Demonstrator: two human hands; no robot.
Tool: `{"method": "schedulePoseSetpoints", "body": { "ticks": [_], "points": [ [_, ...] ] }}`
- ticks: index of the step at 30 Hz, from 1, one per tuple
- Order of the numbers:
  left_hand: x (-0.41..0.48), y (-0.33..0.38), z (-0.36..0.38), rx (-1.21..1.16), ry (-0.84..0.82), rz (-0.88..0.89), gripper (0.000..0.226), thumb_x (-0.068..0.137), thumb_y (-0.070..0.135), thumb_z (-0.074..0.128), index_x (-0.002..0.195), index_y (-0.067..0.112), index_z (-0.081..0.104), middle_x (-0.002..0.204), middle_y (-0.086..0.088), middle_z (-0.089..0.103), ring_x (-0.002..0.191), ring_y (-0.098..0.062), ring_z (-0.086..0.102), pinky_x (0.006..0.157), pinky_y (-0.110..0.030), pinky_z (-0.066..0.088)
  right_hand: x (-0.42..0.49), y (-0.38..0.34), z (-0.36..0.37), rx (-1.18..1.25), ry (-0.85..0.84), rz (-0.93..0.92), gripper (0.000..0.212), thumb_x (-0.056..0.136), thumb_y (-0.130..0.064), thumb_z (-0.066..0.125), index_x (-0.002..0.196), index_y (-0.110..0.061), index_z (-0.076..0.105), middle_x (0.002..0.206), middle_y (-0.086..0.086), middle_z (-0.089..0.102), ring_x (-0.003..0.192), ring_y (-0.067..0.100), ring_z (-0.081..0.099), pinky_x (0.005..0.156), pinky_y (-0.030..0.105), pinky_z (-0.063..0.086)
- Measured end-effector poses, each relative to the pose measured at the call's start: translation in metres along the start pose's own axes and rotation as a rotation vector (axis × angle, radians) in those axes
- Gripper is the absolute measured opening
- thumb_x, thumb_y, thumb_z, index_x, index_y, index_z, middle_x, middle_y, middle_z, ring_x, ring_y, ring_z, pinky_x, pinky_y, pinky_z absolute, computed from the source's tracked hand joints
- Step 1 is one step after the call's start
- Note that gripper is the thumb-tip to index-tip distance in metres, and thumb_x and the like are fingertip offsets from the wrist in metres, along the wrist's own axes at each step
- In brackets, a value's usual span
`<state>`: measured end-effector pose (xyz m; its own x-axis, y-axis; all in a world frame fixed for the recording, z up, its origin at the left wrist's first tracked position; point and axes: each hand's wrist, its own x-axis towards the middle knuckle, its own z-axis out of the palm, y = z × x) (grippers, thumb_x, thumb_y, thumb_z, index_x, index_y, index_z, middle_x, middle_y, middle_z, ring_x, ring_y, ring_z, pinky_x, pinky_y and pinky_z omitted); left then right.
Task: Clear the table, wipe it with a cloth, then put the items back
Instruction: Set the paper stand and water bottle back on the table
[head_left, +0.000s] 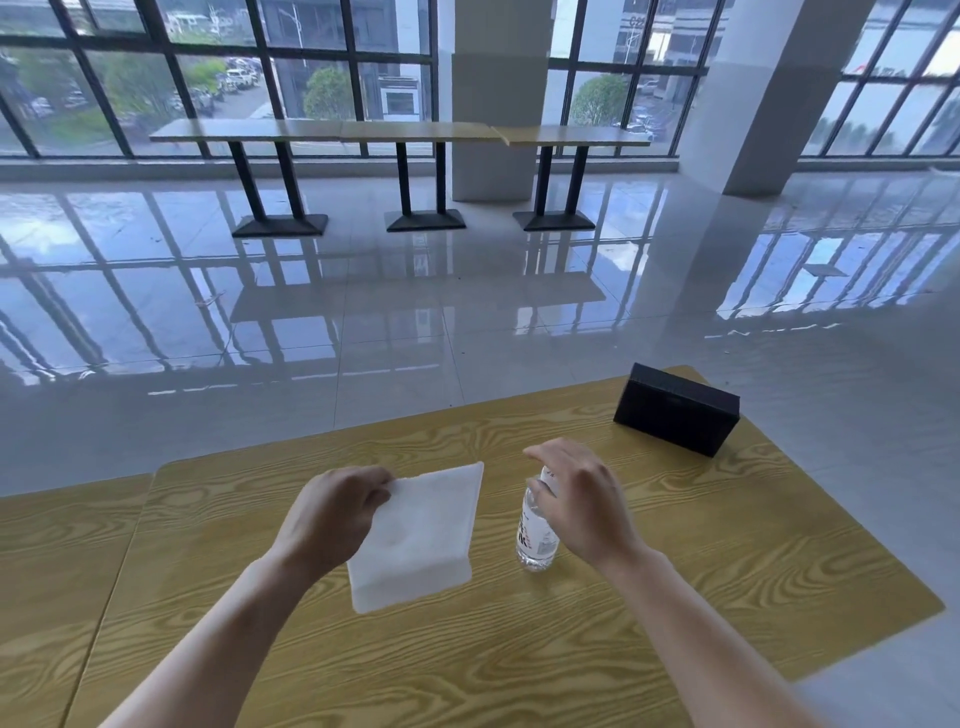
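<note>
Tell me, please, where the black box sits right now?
In the head view, the black box stands at the table's far right corner, beyond the right hand and the water bottle.

The right hand (582, 499) covers the cap and neck of the bottle (535, 540), so any grip there cannot be judged. Its label print is too small to read. The left hand (332, 512) hides the cloth's (421, 535) near-left corner. The picture's edges crop the table (675, 571) at left and bottom.
</note>
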<state>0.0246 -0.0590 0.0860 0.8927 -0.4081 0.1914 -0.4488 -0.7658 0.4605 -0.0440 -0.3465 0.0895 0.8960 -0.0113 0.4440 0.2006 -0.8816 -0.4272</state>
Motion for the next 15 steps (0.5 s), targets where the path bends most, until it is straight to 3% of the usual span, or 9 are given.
{"method": "schedulePoseSetpoints", "body": {
  "ticks": [5,8,11,15],
  "points": [
    [-0.022,0.009,-0.004,-0.066,-0.033,0.094,0.018,0.089,0.011,0.063,0.088,0.028,0.069,0.078,0.02,0.066,0.075,-0.004,0.06,0.067,-0.03,0.049,-0.022,-0.028,0.002,0.074,-0.058,-0.108,0.038,0.084,-0.023,0.074,0.12,-0.014,0.065,0.113,-0.003,0.066,0.107,0.01,0.058,0.092,0.022,0.046],
    [-0.025,0.015,-0.005,-0.074,-0.046,0.156,0.017,0.09,0.012,0.063,0.09,0.028,0.07,0.082,0.019,0.067,0.076,-0.006,0.061,0.068,-0.031,0.05,-0.034,-0.04,0.0,0.083,-0.163,-0.037,0.051,0.087,-0.033,0.071,0.133,-0.016,0.057,0.123,-0.004,0.062,0.115,0.01,0.053,0.094,0.022,0.042],
    [-0.028,0.026,-0.006,-0.102,-0.059,0.218,0.016,0.091,0.012,0.062,0.09,0.027,0.07,0.082,0.02,0.067,0.076,-0.005,0.059,0.066,-0.029,0.048,-0.045,-0.049,-0.005,0.073,-0.244,0.073,0.052,0.09,-0.03,0.069,0.139,-0.021,0.053,0.125,-0.003,0.063,0.115,0.013,0.053,0.09,0.024,0.042],
    [-0.035,0.044,-0.003,-0.168,-0.082,0.32,0.016,0.091,0.01,0.061,0.089,0.023,0.07,0.083,0.016,0.068,0.076,-0.005,0.06,0.066,-0.028,0.049,-0.062,-0.055,-0.022,0.048,-0.252,0.146,0.021,0.089,-0.017,0.066,0.11,-0.022,0.068,0.1,-0.006,0.069,0.091,0.014,0.062,0.078,0.031,0.049]
  ]
}}
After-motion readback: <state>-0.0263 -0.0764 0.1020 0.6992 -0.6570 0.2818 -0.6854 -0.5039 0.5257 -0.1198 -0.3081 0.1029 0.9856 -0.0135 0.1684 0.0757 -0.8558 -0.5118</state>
